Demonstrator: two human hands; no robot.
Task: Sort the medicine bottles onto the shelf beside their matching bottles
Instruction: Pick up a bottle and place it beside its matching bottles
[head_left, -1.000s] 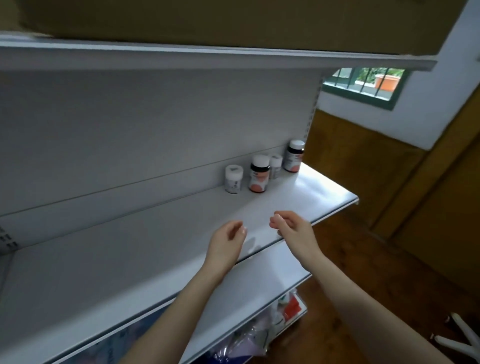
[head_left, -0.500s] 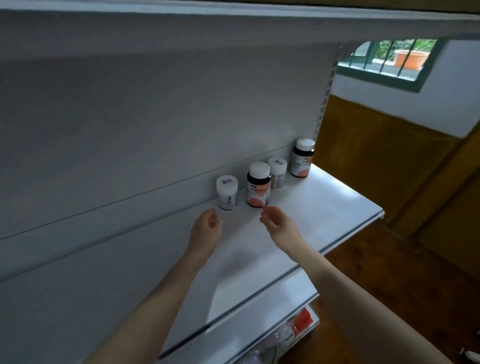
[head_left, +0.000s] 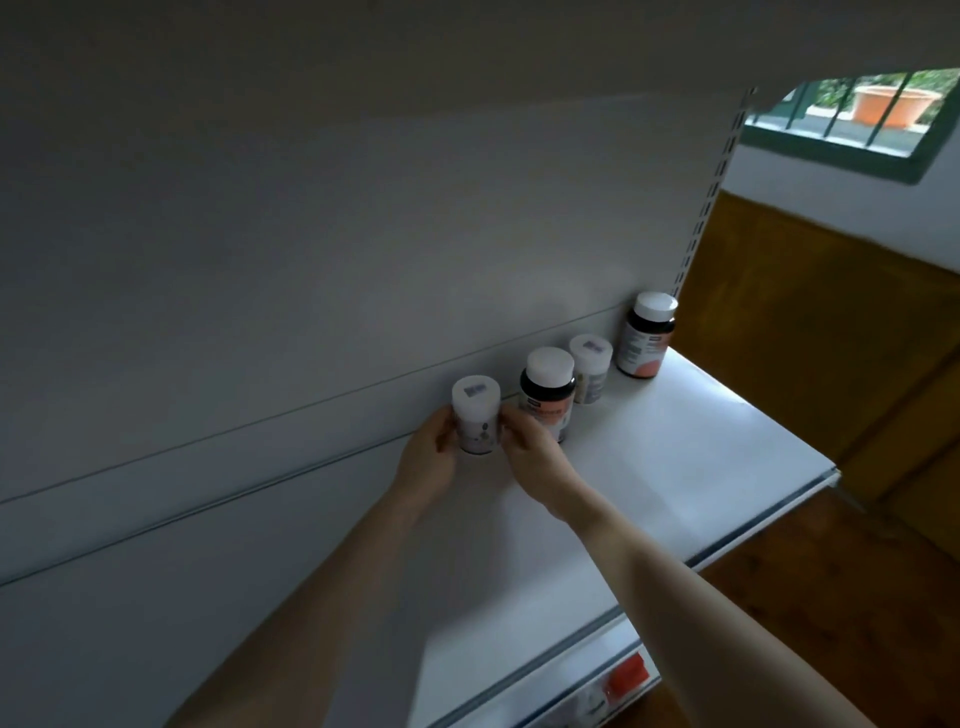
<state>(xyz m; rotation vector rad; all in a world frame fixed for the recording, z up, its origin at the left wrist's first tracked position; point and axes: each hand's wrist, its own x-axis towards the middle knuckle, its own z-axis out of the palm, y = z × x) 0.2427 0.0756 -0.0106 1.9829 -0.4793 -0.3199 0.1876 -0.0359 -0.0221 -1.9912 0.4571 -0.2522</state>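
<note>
Several medicine bottles stand in a row at the back of the white shelf (head_left: 691, 467). The leftmost is a small white bottle (head_left: 477, 415) with a grey label. My left hand (head_left: 428, 462) grips its left side and my right hand (head_left: 530, 457) grips its right side, fingers curled around it. Right of it stands a dark bottle with a white cap and orange label (head_left: 548, 387), partly hidden by my right hand. Further right are a second white bottle (head_left: 590, 366) and a second dark bottle (head_left: 647, 335).
The shelf's grey back panel (head_left: 311, 260) rises behind the bottles, with a slotted upright (head_left: 711, 197) at its right end. A lower shelf (head_left: 561, 691) shows below. Brown wall panelling (head_left: 810, 332) and a barred window (head_left: 852, 119) lie to the right.
Both hands have reached forward to the back of the shelf and closed on the leftmost white bottle. The view has moved closer to the shelf.
</note>
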